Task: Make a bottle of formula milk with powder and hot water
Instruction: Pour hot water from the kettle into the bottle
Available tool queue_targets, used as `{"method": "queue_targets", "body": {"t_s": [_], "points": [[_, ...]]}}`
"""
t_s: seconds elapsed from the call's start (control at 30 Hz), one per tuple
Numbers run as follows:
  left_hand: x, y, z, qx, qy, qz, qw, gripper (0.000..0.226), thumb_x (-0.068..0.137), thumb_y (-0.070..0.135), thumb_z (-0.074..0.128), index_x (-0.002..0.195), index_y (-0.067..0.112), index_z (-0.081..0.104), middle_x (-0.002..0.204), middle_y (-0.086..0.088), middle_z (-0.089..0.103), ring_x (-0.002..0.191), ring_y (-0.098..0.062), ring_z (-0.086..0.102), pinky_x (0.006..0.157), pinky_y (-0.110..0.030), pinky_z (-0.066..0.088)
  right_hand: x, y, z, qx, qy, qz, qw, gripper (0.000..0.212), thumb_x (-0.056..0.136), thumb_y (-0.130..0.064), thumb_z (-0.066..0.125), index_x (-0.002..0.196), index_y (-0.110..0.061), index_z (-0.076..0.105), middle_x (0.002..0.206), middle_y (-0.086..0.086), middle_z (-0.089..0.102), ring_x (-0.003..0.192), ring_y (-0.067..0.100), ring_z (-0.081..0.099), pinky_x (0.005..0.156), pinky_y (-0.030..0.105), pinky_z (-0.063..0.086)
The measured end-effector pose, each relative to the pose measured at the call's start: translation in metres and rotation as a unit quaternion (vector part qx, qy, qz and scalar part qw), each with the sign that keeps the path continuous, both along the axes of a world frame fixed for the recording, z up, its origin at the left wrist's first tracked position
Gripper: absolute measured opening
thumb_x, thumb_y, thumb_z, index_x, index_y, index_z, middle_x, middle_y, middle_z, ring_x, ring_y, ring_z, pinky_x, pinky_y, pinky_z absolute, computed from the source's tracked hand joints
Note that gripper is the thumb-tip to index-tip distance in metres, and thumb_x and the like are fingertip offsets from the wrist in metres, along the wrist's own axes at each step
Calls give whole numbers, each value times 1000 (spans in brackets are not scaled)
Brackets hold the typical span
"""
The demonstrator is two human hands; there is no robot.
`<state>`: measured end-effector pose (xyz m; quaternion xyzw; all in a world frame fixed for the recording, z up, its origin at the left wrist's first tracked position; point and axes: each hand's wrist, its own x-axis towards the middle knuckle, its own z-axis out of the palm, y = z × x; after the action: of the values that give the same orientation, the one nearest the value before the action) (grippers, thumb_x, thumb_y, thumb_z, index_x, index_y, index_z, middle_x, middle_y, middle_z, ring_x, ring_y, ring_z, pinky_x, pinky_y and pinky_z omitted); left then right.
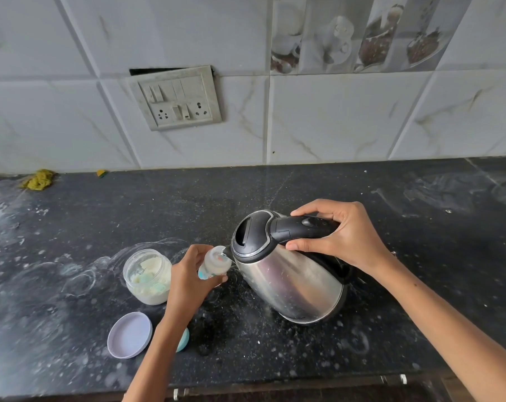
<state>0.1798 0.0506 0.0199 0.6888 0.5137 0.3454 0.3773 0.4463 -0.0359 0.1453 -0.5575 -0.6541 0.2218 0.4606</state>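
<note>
- Right hand (343,237) grips the handle of the kettle (289,274), tilted left, spout at the mouth of the bottle (215,262).
- Left hand (189,281) is wrapped round the bottle, held above the counter (275,192), neck leaning right.
- Open powder jar (147,275) stands just left; its lid (129,335) lies nearer.
- Judgement: pouring depends on spout-to-mouth alignment.

Centre of frame crowded: tilted kettle (289,274) gripped by right hand (347,236), spout touching bottle (215,264) held in left hand (187,281). No gap between those two. Just left, open powder jar (147,275); below it, lilac lid (129,335) and a teal cap (183,339) half hidden under the forearm. Bare countertop (420,227) across the right and along the back wall. Yellow cloth (38,179) at far upper left.
</note>
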Motion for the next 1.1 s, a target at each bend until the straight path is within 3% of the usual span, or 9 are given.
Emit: {"method": "queue_targets", "body": {"t_s": [0.27, 0.7, 1.1], "points": [[-5, 2, -6, -4, 10, 13, 1000, 58, 55, 12, 91, 98, 29, 55, 102, 9, 70, 98, -11, 66, 87, -39, 56, -3, 2, 2, 1, -9, 5, 1000, 43, 57, -25, 93, 96, -17, 76, 88, -11, 77, 83, 5, 73, 80, 20, 55], [-11, 1, -9, 4, 19, 19, 1000, 58, 57, 10, 90, 100, 28, 54, 101, 12, 68, 100, -11, 65, 87, -35, 54, -10, 6, 7, -12, -25, 1, 1000, 44, 56, -28, 94, 96, -20, 77, 86, -11, 77, 82, 5, 73, 81, 30, 57], [-13, 1, -10, 13, 32, 25, 999, 58, 58, 9, 89, 100, 24, 52, 99, 12, 66, 97, -13, 65, 83, -30, 53, -11, 10, 9, -9, -44, 8, 999, 43, 57, -27, 94, 95, -20, 77, 88, -14, 76, 83, 0, 71, 81, 20, 55]]}}
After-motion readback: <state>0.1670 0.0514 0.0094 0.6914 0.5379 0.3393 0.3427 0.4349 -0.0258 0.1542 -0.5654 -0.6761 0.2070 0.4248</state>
